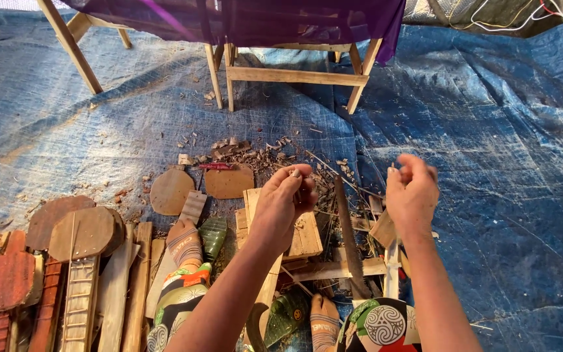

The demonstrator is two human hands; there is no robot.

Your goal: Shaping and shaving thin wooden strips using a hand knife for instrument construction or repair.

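My left hand (pixel 283 202) is raised over a small slatted wooden piece (pixel 304 238), fingers pinched together as if on something thin; what it pinches is too small to see. My right hand (pixel 412 192) hangs at the same height to the right, fingers curled and pinched, also with nothing clearly visible in it. A thin string or wire may run between the two hands, but I cannot tell. Below them lie a long dark saw blade (pixel 350 241), wooden slats and scraps. My feet in striped socks (pixel 186 242) and patterned trousers show at the bottom.
A blue tarp (pixel 490 163) covers the ground. Round and flat wooden cutouts (pixel 172 190) and unfinished instrument bodies and necks (pixel 79 287) lie at the left. Wood shavings (pixel 262 156) are scattered in the middle. Wooden stands (pixel 294 75) draped with purple cloth stand at the back.
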